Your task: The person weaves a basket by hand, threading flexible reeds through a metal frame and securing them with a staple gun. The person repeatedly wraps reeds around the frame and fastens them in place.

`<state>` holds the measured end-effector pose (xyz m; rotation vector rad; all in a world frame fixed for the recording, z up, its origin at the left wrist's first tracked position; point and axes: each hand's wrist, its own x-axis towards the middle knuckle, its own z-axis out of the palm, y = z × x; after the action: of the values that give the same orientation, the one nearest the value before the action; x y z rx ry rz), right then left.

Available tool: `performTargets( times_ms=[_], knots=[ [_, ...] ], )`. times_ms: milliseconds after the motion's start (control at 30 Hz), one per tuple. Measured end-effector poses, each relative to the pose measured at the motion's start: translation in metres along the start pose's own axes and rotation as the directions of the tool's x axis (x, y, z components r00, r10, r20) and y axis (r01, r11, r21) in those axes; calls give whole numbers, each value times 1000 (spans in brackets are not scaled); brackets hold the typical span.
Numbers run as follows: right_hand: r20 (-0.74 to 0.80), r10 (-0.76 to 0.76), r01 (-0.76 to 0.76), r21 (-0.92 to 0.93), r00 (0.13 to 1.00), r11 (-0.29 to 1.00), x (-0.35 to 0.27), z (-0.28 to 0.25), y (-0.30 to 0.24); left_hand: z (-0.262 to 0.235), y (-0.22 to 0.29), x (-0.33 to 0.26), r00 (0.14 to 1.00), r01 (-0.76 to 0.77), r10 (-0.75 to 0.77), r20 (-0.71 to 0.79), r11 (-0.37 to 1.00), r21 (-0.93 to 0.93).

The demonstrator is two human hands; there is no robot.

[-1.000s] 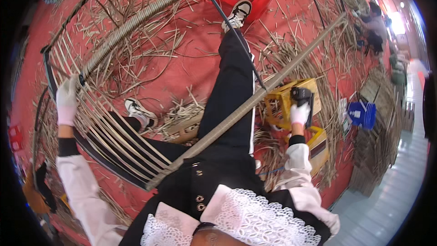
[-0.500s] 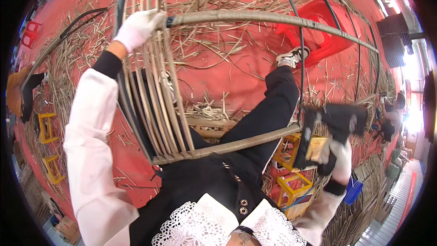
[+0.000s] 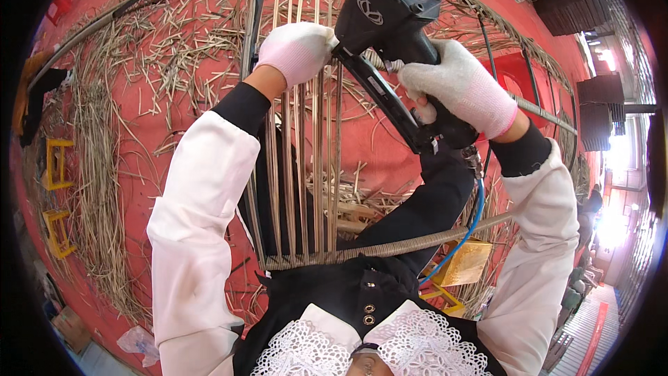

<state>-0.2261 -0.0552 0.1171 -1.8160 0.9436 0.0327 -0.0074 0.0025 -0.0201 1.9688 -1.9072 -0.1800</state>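
Observation:
A black air nail gun is in my right hand, gloved in white and pink, fingers wrapped round its handle. Its nose points left, right up against the fingertips of my gloved left hand. That left hand is closed on the far wrapped bar of a frame, where long brown strands cross it; the exact grip is hidden. The strands run toward me to the near wrapped bar in my lap. A blue air hose hangs from the gun's handle.
Loose cut strips litter the red floor. Yellow stools stand at the left, and a yellow box is by my right side. A red plastic chair lies beyond the frame. Dark stacks stand far right.
My right hand has brought the nail gun up from the lower right to the far bar, beside my left hand. The frame and left hand now appear further right in view.

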Motion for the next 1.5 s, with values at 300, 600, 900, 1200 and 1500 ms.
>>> performTargets(
  times_ms=[300, 600, 900, 1200, 1500],
  knots=[
    [2, 29, -29, -73, 1000, 997, -4, -1, 4, -5, 2, 4, 988, -23, 4, 156, 993, 117],
    [-518, 577, 22, 756, 631, 655, -335, -28, 228, 18, 6, 14, 931, 293, -306, -199, 952, -91],
    [-841, 531, -935, 268, -110, 231, -439, 62, 580, -5, 19, 23, 996, -17, 6, 89, 992, 128],
    [-850, 501, -977, 209, -162, 39, -393, 105, 571, 4, -7, 68, 956, 283, -274, 110, 956, -77],
    [-747, -376, 63, -411, 548, 909, -121, 23, 292, 10, -80, 181, 908, 9, 144, -394, 932, 362]
  ],
)
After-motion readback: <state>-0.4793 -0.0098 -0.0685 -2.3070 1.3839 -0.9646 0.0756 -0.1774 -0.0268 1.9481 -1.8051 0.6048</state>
